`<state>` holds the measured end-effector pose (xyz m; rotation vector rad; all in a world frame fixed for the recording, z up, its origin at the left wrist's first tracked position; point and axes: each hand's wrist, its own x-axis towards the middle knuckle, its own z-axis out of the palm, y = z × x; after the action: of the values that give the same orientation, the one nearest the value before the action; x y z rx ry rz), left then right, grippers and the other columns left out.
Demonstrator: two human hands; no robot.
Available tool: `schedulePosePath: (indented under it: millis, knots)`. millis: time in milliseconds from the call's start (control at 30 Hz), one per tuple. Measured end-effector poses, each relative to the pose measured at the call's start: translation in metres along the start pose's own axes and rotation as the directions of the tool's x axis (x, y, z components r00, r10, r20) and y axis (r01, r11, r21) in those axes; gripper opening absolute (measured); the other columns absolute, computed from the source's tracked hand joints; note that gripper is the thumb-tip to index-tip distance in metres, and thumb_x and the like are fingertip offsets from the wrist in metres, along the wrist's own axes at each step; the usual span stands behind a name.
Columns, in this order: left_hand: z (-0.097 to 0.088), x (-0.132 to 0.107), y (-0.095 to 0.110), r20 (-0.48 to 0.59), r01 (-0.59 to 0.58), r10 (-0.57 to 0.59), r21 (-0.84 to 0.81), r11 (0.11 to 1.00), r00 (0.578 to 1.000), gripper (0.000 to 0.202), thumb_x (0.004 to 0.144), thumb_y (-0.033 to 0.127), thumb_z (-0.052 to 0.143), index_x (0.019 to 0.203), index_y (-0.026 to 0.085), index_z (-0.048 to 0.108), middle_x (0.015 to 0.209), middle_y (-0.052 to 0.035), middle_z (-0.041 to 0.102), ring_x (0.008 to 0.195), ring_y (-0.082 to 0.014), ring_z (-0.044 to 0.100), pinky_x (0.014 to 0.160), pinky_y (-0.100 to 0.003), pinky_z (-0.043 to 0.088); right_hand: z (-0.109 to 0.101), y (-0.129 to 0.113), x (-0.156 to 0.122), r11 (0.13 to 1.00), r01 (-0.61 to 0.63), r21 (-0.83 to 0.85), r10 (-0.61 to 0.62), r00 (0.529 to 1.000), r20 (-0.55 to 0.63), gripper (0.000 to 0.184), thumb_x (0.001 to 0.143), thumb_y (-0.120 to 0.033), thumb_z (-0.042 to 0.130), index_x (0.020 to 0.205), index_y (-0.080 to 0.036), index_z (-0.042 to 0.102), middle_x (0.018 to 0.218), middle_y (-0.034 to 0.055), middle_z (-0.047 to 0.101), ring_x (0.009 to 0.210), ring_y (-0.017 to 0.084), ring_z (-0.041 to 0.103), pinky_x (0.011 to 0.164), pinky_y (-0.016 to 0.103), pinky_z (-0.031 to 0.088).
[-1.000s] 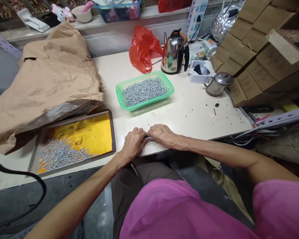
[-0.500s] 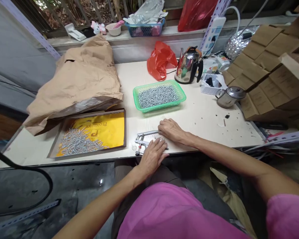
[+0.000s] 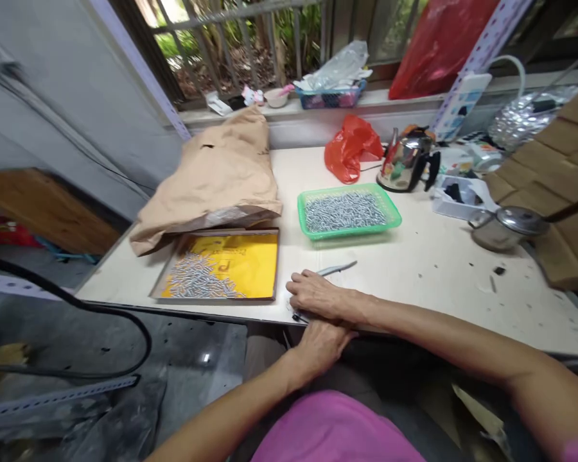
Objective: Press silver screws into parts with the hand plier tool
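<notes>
My right hand point(image 3: 315, 294) lies over the jaw end of a grey metal plier-like tool point(image 3: 338, 268), fingers curled down onto it. Only one handle of the tool sticks out beyond the hand, pointing right, and a dark bit shows below the fingers. My left hand point(image 3: 322, 346) is at the table's front edge, just under the right wrist; its fingers are mostly hidden. Left of the hands, a shallow tray point(image 3: 276, 273) with a yellow lining holds many small metal pins or screws point(image 3: 195, 279). Behind the hands, a green plastic basket point(image 3: 351, 235) is filled with similar metal pieces point(image 3: 344, 212).
A large brown paper bag point(image 3: 221, 173) overlaps the tray's back. A red plastic bag point(image 3: 349, 147), an electric kettle point(image 3: 407, 160), a white box point(image 3: 455, 199) and a lidded metal pot point(image 3: 505, 228) stand behind and right. Cardboard boxes point(image 3: 563, 179) stack at far right.
My right hand has moved from the tool's handle to its jaw end, covering it. My left hand has drawn back toward the table edge. The view has swung left and up.
</notes>
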<state>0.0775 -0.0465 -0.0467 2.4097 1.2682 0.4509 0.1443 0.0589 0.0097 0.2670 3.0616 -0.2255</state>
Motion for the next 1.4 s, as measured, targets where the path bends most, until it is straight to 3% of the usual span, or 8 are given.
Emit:
schedulePosePath:
  millis: [267, 500, 567, 733, 900, 1200, 1333, 1400]
  knots:
    - [0.0, 0.01, -0.013, 0.046, -0.032, 0.025, 0.15, 0.988, 0.999, 0.027, 0.087, 0.009, 0.045, 0.106, 0.015, 0.063, 0.095, -0.0115, 0.07, 0.087, -0.0246, 0.066, 0.073, -0.035, 0.053, 0.014, 0.005, 0.014, 0.987, -0.119, 0.104, 0.14, 0.962, -0.233, 0.014, 0.09, -0.016, 0.049, 0.083, -0.016, 0.061, 0.081, 0.0062, 0.062, 0.077, 0.018, 0.051, 0.071, 0.031, 0.037]
    - [-0.04, 0.01, -0.017, -0.124, -0.066, 0.095, 0.222, 0.973, 0.988, 0.027, 0.09, 0.012, 0.045, 0.114, 0.016, 0.058, 0.109, -0.0119, 0.066, 0.11, -0.0219, 0.058, 0.093, -0.034, 0.048, -0.053, 0.086, -0.032, 0.868, -0.419, 0.266, 0.471, 0.526, -0.708, 0.018, 0.091, -0.025, 0.046, 0.081, -0.021, 0.06, 0.078, 0.0059, 0.061, 0.073, 0.019, 0.056, 0.071, 0.033, 0.044]
    - [-0.067, 0.001, -0.038, -0.206, 0.057, -0.003, 0.259, 0.964, 0.979, 0.027, 0.092, 0.014, 0.042, 0.112, 0.016, 0.06, 0.106, -0.0114, 0.066, 0.106, -0.0214, 0.058, 0.09, -0.034, 0.048, -0.056, 0.119, -0.047, 0.825, -0.502, 0.258, 0.514, 0.48, -0.711, 0.021, 0.091, -0.031, 0.048, 0.081, -0.02, 0.062, 0.077, 0.0059, 0.06, 0.07, 0.019, 0.056, 0.068, 0.034, 0.045]
    - [-0.155, -0.034, -0.136, -0.395, 0.569, -0.424, 0.406, 0.715, 0.815, 0.028, 0.09, 0.014, 0.041, 0.094, 0.018, 0.069, 0.092, -0.0118, 0.064, 0.092, -0.0247, 0.054, 0.077, -0.038, 0.048, -0.03, 0.141, -0.067, 0.825, -0.54, 0.166, 0.496, 0.552, -0.67, 0.032, 0.094, -0.04, 0.046, 0.093, -0.018, 0.068, 0.089, 0.0079, 0.06, 0.072, 0.019, 0.057, 0.069, 0.035, 0.048]
    - [-0.199, -0.064, -0.2, -0.254, 0.571, -0.535, 0.576, 0.586, 0.806, 0.032, 0.087, 0.012, 0.041, 0.089, 0.018, 0.072, 0.093, -0.0133, 0.063, 0.096, -0.0266, 0.05, 0.075, -0.035, 0.046, -0.015, 0.076, -0.07, 0.867, -0.434, 0.245, 0.479, 0.587, -0.652, 0.025, 0.096, -0.035, 0.045, 0.101, -0.022, 0.066, 0.088, 0.0067, 0.061, 0.08, 0.02, 0.062, 0.075, 0.036, 0.051]
    - [-0.204, -0.063, -0.216, -0.093, 0.518, -0.572, 0.558, 0.648, 0.815, 0.025, 0.082, 0.01, 0.044, 0.072, 0.017, 0.066, 0.087, -0.0135, 0.065, 0.094, -0.0249, 0.052, 0.077, -0.033, 0.044, 0.038, -0.013, -0.086, 0.832, -0.383, 0.401, 0.519, 0.794, -0.318, 0.029, 0.097, -0.031, 0.041, 0.122, -0.029, 0.054, 0.105, 0.0079, 0.06, 0.088, 0.019, 0.065, 0.072, 0.031, 0.055]
    - [-0.204, -0.055, -0.204, -0.248, 0.57, -0.516, 0.426, 0.702, 0.82, 0.02, 0.082, 0.022, 0.047, 0.071, 0.018, 0.064, 0.083, -0.0108, 0.066, 0.089, -0.0237, 0.054, 0.075, -0.031, 0.045, 0.041, -0.025, -0.086, 0.813, -0.461, 0.355, 0.547, 0.813, -0.197, 0.028, 0.097, -0.026, 0.039, 0.12, -0.023, 0.055, 0.1, 0.0082, 0.059, 0.085, 0.019, 0.061, 0.071, 0.031, 0.051]
    - [-0.193, -0.044, -0.179, -0.362, 0.637, -0.549, 0.191, 0.747, 0.753, 0.019, 0.081, 0.033, 0.052, 0.076, 0.02, 0.066, 0.082, -0.0067, 0.066, 0.083, -0.0208, 0.056, 0.07, -0.028, 0.046, 0.039, -0.022, -0.084, 0.812, -0.488, 0.319, 0.553, 0.819, -0.155, 0.025, 0.098, -0.022, 0.039, 0.112, -0.02, 0.059, 0.094, 0.007, 0.059, 0.082, 0.017, 0.058, 0.07, 0.028, 0.047]
